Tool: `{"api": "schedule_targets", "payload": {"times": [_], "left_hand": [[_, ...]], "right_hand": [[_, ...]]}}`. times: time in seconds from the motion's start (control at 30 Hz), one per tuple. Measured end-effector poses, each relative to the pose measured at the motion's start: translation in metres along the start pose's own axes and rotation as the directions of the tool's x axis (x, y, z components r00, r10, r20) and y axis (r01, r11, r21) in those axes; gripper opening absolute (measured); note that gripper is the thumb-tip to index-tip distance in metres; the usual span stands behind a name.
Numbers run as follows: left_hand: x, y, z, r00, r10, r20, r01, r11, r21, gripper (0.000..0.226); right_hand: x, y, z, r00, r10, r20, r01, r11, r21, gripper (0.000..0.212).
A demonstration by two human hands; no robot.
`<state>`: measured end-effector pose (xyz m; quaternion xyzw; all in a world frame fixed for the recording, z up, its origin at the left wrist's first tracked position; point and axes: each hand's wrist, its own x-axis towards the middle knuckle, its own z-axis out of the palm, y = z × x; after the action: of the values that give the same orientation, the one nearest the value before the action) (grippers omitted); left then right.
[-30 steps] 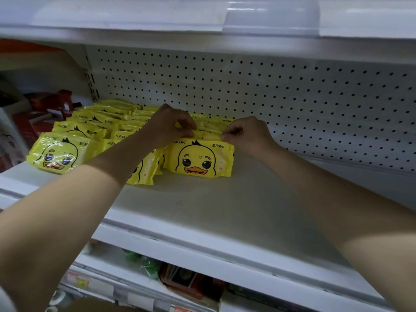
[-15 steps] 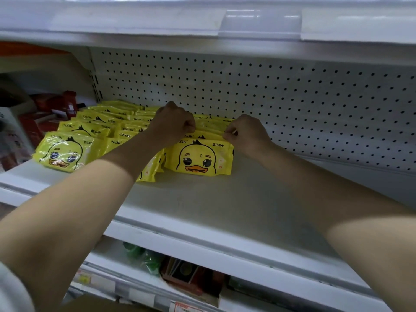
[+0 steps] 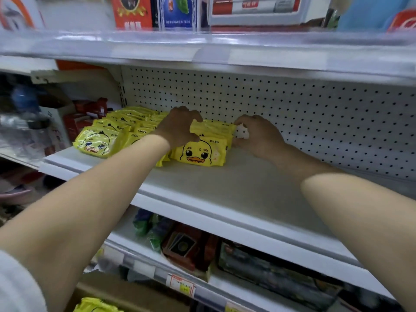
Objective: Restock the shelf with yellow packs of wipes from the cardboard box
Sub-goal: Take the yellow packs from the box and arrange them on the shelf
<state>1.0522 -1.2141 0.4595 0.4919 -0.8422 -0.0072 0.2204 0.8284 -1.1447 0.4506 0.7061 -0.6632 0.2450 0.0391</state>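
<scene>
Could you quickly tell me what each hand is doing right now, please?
Left hand: closed, gripping the left end of the row of yellow packs.
Right hand: closed, fingers and thumb pinching the same row's right end.

Packs of wipes (image 3: 198,154) lie left on the shelf (image 3: 225,190); pegboard (image 3: 292,104) behind them.

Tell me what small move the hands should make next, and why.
Probably release the row of duck wipes packs and lower toward the cardboard box: left hand and right hand grip its ends, it stands neatly, and bare shelf lies to its right.
</scene>
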Motion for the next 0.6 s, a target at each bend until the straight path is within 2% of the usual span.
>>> {"api": "schedule_targets", "payload": {"times": [0.2, 0.33, 0.43, 0.6], "left_hand": [[-0.053, 0.034, -0.015, 0.988, -0.143, 0.049, 0.137, 0.983, 0.121, 0.067], [-0.104, 0.051, -0.018, 0.989, -0.146, 0.019, 0.141, 0.975, 0.172, 0.065], [-0.149, 0.064, -0.018, 0.983, -0.174, 0.053, 0.160, 0.965, 0.208, 0.067], [-0.223, 0.086, -0.018, 0.951, -0.286, 0.116, 0.242, 0.924, 0.296, 0.075]], "right_hand": [[-0.051, -0.012, -0.032, 0.992, -0.060, 0.113, 0.066, 0.997, -0.048, 0.055], [-0.085, -0.025, -0.043, 0.977, -0.083, 0.198, 0.104, 0.990, -0.096, 0.060], [-0.119, -0.036, -0.045, 0.962, -0.133, 0.240, 0.161, 0.982, -0.097, 0.065], [-0.176, -0.051, -0.040, 0.921, -0.220, 0.320, 0.270, 0.956, -0.119, 0.065]]}}
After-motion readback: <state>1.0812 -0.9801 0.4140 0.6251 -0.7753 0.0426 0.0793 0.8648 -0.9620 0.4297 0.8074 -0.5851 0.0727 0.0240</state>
